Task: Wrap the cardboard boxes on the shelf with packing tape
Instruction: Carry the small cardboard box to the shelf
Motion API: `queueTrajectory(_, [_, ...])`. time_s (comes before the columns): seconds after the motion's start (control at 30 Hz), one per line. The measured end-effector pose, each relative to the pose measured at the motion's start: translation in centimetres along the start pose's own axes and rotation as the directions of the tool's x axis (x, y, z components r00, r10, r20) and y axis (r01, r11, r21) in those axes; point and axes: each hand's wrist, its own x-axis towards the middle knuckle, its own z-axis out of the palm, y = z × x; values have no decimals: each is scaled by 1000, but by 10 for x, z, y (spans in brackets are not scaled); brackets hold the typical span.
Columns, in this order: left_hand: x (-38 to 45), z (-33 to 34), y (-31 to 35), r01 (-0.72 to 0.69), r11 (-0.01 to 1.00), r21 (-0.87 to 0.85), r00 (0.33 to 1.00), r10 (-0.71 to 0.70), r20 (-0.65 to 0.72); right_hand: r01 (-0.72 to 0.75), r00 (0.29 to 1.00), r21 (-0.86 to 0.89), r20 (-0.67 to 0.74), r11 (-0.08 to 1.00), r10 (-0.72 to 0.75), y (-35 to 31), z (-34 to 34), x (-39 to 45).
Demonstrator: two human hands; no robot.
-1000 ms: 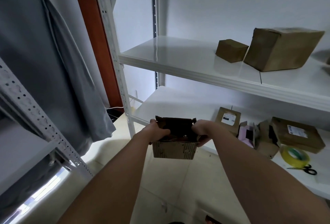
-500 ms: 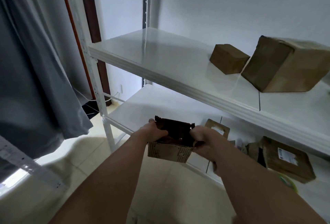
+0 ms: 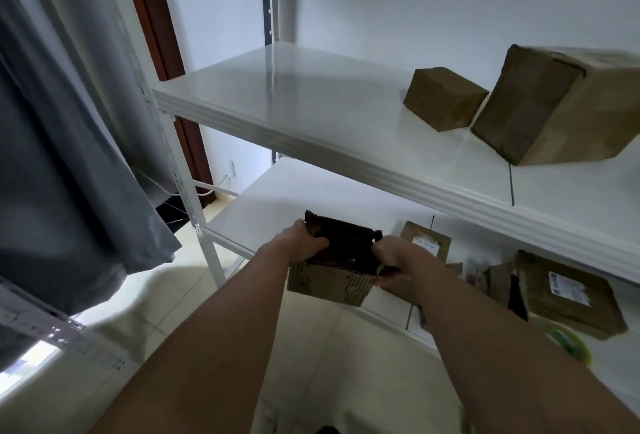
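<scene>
A white rack fills the view, its upper shelf [image 3: 311,111] holding a big box [image 3: 561,108] on the right with a small box [image 3: 443,98] just beside it on the left, both closed and brown. The lower shelf [image 3: 277,205] carries a labelled flat box [image 3: 568,291], a smaller labelled box [image 3: 427,243] behind the right wrist, some crumpled cardboard between them, and a yellow-green tape roll [image 3: 564,340] near the front edge at far right. A grey cloth [image 3: 69,156] hangs on the left.

Both arms reach forward to an open box [image 3: 332,269], held in the air in front of the lower shelf's front edge, not resting on it. Its long axis runs left to right between the hands, with the dark top flaps open and tilted toward the shelf. The left hand [image 3: 301,243] grips the left end, fingers curled over the rim. The right hand [image 3: 398,264] grips the right end, thumb on top and fingers wrapped under.

The box looks untaped, so closing its flaps likely comes next. The tape lies to the right and a little nearer than the box, well apart from it; the right hand is nearer to it, and the left could hold the box alone.
</scene>
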Motion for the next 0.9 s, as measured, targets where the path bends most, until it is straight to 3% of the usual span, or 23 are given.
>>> queueTrajectory(0.27, [9,14,37,-46,998,49,997,43,59,4,999,61,-49,998,-1,28,-22,-1])
queueTrajectory(0.37, [15,30,55,-58,995,80,995,51,84,-14,999,7,-33,1000,15,46,-35,7])
queueTrajectory(0.47, [23,53,74,-71,994,86,991,61,118,-52,996,80,-72,995,58,72,-59,18])
queueTrajectory(0.6, [43,93,111,-57,998,16,988,54,147,-39,997,40,-67,998,41,109,-101,40])
queueTrajectory(0.67, [59,114,129,-39,999,-10,994,40,97,-6,996,88,-91,996,14,131,-121,60])
queueTrajectory(0.8, [103,156,156,-55,994,-91,997,49,-59,24,990,439,-134,898,39,172,-144,121])
queueTrajectory(0.9, [136,178,165,-69,995,-76,968,48,-245,138,970,363,-237,922,-52,188,-150,162])
